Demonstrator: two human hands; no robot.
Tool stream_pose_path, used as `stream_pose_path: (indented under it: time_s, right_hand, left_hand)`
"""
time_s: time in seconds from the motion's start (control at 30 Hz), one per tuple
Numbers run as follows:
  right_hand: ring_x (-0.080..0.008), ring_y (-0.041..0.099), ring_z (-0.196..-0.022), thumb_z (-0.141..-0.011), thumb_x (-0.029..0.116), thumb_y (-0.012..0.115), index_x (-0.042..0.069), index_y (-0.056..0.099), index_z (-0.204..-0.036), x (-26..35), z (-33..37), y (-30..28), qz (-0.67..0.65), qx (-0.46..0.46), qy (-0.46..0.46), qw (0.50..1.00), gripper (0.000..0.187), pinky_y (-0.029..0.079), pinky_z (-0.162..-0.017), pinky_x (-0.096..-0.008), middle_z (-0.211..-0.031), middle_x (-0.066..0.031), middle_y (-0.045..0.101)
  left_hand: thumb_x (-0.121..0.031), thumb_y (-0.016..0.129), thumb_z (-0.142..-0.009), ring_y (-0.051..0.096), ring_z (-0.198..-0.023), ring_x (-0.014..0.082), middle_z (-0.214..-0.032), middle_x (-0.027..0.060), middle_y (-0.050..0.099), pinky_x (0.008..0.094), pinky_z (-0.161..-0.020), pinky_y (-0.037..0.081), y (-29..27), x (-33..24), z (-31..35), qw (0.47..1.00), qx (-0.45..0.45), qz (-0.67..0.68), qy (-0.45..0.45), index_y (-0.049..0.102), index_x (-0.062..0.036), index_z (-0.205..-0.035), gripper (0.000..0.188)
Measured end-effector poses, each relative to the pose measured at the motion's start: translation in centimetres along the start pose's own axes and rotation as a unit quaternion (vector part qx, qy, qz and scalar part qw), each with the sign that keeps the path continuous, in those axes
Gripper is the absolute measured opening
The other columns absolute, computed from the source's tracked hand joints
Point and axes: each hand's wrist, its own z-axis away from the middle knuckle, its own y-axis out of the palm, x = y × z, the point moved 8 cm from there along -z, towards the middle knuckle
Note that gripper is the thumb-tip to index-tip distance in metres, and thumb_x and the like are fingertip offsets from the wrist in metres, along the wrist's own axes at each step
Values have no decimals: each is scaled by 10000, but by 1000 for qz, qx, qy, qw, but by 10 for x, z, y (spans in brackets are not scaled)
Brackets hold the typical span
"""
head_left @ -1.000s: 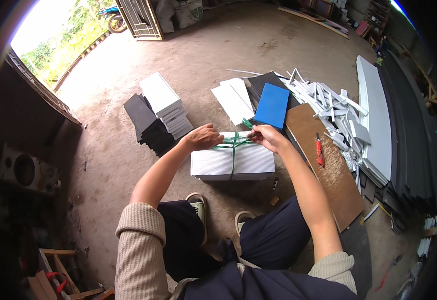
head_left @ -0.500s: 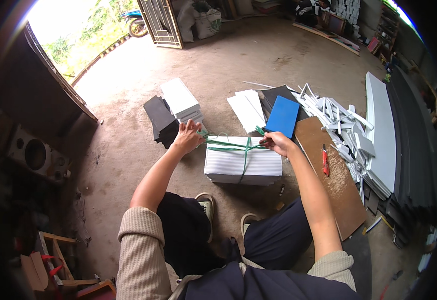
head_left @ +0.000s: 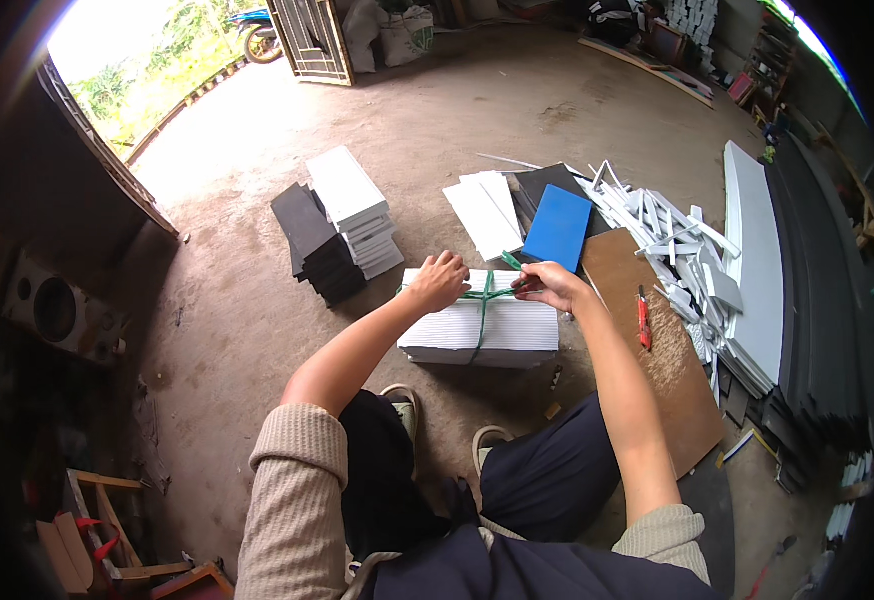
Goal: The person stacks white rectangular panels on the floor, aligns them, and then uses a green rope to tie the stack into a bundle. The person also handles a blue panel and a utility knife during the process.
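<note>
A block of stacked white sheets [head_left: 477, 330] sits on the floor in front of my shoes. Green plastic string [head_left: 484, 310] crosses over its top and down its near side. On the right, my right hand [head_left: 549, 287] pinches a length of this string at the top of the stack, with a loose end sticking up beside the fingers. My left hand [head_left: 439, 283] is over the upper left part of the stack, its fingers curled down and closed on the string; the fingertips are partly hidden behind the hand.
Beyond to the left stand piles of white boards [head_left: 347, 190] and black boards [head_left: 307, 235]. To the right lie a blue board [head_left: 558, 222], white sheets [head_left: 492, 215], a brown board [head_left: 672, 400] with a red utility knife [head_left: 644, 320], and white offcuts [head_left: 677, 240].
My left hand has moved right, from beyond the stack's left corner to over its top, fingers closing in. My right hand stays at the string. The view has shifted slightly.
</note>
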Motion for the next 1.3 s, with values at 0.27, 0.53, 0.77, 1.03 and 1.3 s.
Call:
stream_pose_path:
  time_s: [0.27, 0.53, 0.77, 1.03, 1.3]
  right_hand:
    - [-200, 560, -789, -884, 171, 426, 9, 513, -766, -7, 9, 0, 21, 47, 6, 999, 218, 455, -825, -362, -825, -122, 577]
    - [-174, 549, -778, -860, 145, 427, 2, 568, -777, 8, 8, 11, 112, 42, -50, 992, 217, 428, -769, -303, -803, -106, 598]
    - [-189, 610, -719, -878, 108, 419, -63, 562, -807, 31, -8, 36, 71, -14, -104, 992, 234, 491, -673, -276, -797, -145, 595]
    - [-223, 610, -769, -847, 109, 481, -77, 549, -962, 19, -48, 38, 83, -44, -134, 987, 229, 486, -716, -309, -900, -142, 594]
    - [-232, 433, -966, -698, 146, 639, 43, 615, -794, 14, -19, 63, 571, -28, -323, 754, 142, 365, -838, -365, -967, -81, 581]
  left_hand:
    - [-364, 553, -781, 557, -834, 281, -810, 132, 580, 360, -739, 437, 35, 1, -22, 981, 85, 175, 11, 601, -49, -791, 320]
    - [-252, 444, -834, 579, -646, 294, -660, 146, 578, 368, -632, 438, 22, 13, -31, 956, 31, 284, -67, 558, -10, -725, 289]
    - [-206, 423, -862, 430, -549, 83, -607, -15, 454, 244, -496, 362, 51, -3, -1, 757, 18, 613, -224, 589, -9, -924, 264]
    - [-266, 459, -864, 476, -609, 148, -627, 102, 521, 302, -591, 391, 28, -10, 19, 824, -39, 488, -286, 604, -15, -821, 293]
    - [-276, 413, -887, 326, -455, 49, -552, -55, 354, 230, -400, 279, 51, 6, 21, 746, 78, 572, -331, 612, -36, -921, 313]
